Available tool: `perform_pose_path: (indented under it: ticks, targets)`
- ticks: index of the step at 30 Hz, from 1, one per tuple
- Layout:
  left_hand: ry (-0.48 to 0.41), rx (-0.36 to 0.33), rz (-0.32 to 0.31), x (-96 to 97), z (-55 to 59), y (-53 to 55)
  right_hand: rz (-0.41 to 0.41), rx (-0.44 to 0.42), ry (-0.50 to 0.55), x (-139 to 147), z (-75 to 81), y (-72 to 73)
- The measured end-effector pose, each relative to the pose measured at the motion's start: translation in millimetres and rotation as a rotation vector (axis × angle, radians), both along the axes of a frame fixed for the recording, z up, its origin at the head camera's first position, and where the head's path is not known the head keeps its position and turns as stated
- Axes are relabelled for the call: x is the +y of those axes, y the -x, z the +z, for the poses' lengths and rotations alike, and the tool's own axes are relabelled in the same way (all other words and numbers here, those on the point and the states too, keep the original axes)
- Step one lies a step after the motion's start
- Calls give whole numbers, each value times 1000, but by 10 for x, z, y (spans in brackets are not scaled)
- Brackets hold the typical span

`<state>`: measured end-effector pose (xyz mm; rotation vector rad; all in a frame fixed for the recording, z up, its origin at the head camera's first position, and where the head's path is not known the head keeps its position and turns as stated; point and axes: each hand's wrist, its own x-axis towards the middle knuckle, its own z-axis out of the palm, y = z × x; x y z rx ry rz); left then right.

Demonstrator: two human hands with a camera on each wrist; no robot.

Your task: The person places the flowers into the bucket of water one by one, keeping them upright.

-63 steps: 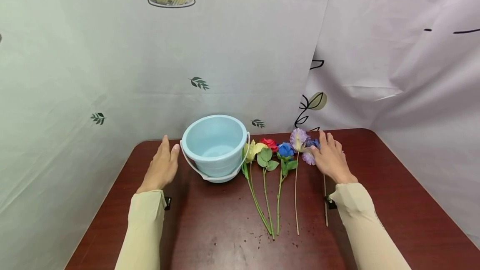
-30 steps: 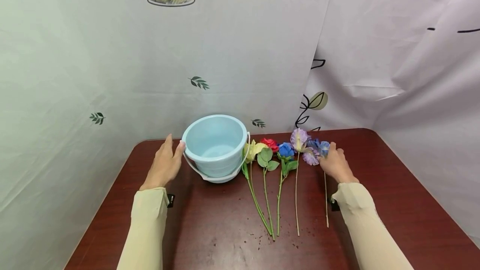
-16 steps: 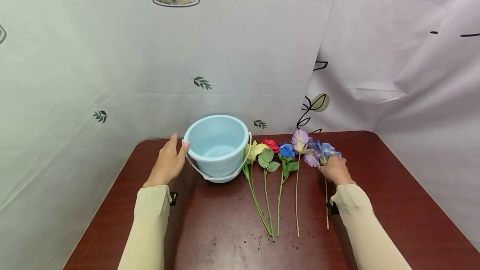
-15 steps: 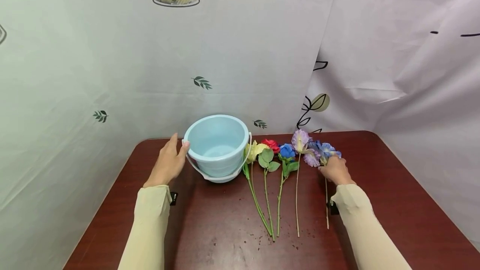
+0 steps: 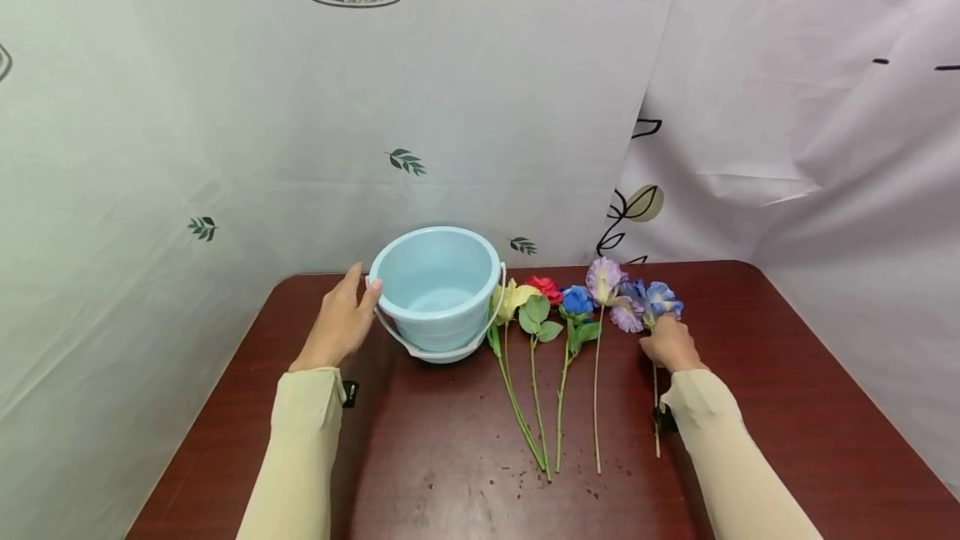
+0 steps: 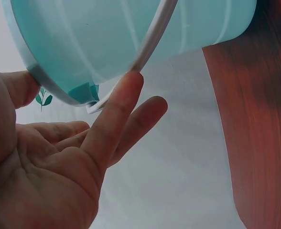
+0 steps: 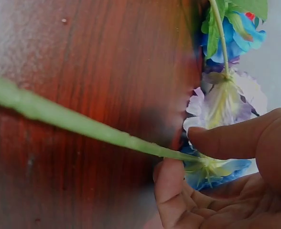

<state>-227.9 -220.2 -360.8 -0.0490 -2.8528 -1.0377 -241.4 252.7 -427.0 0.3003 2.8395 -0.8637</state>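
Two hands in use: left hand [image 5: 336,325], left of centre frame, fingers nearly straight, thumb against blue bucket [image 5: 441,333], gripping nothing; right hand [image 5: 672,345], right of centre, fingers bent about stem [image 7: 102,130] just below blue-violet flower [image 5: 663,299], impossible to tell if pinching firmly. Best to squeeze stem between thumb and forefinger, clear of mauve flower [image 5: 603,279] beside

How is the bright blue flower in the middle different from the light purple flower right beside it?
The bright blue flower is deep blue, while the light purple flower is pale with a little yellow. The blue one has green leaves under its bloom; no leaves show on the purple one. The blue bloom looks bunched and round, while the purple one has frilly, spread petals. Both lie on the table with long stems.
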Motion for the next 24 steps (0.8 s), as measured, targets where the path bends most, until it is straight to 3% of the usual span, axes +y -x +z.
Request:
perform_pose_path:
  ticks: [9, 24]
  targets:
    - [3, 11, -11, 10, 2, -1, -37, -12, -63, 8, 23, -1]
    - [-6, 7, -11, 15, -2, -1, -101, 44, -86, 53, 60, -17]
